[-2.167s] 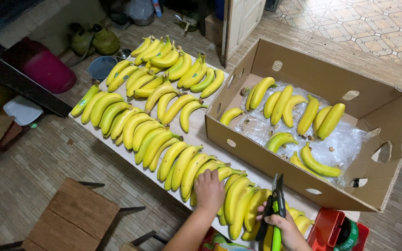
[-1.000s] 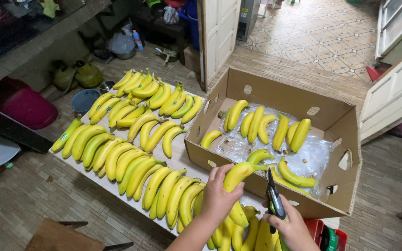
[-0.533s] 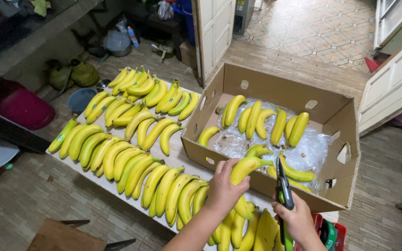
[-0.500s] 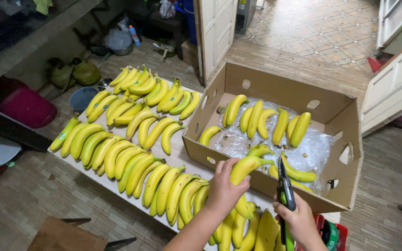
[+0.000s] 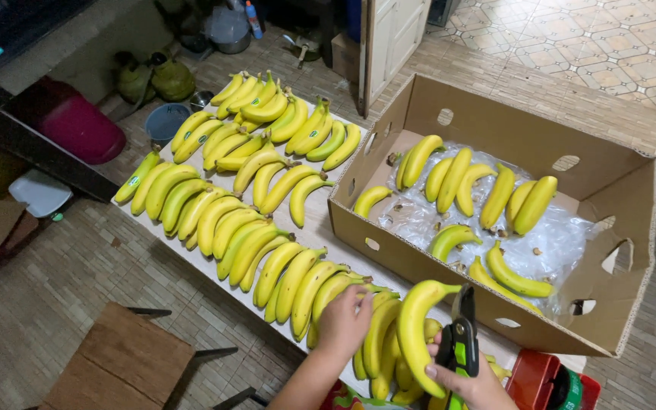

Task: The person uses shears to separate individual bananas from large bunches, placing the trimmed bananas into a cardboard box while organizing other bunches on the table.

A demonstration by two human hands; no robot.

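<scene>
My left hand (image 5: 343, 323) grips the stem end of a bunch of yellow bananas (image 5: 408, 338) at the near end of the table. My right hand (image 5: 468, 380) holds black and green pruning shears (image 5: 461, 338) upright, the blades just right of that bunch. Many more banana bunches (image 5: 229, 197) lie in rows along the white table (image 5: 316, 228). To the right stands an open cardboard box (image 5: 495, 137) lined with clear plastic, holding several bananas (image 5: 457, 178).
A magenta tub (image 5: 74, 125) and a blue bowl (image 5: 165, 121) sit on the floor at the left. A wooden stool (image 5: 119, 368) stands below the table. A red container (image 5: 544, 380) is at the lower right. A white door (image 5: 392, 34) stands behind the box.
The bunch in my left hand has come down from over the box edge toward the table's near end. My right hand with the shears has stayed beside it.
</scene>
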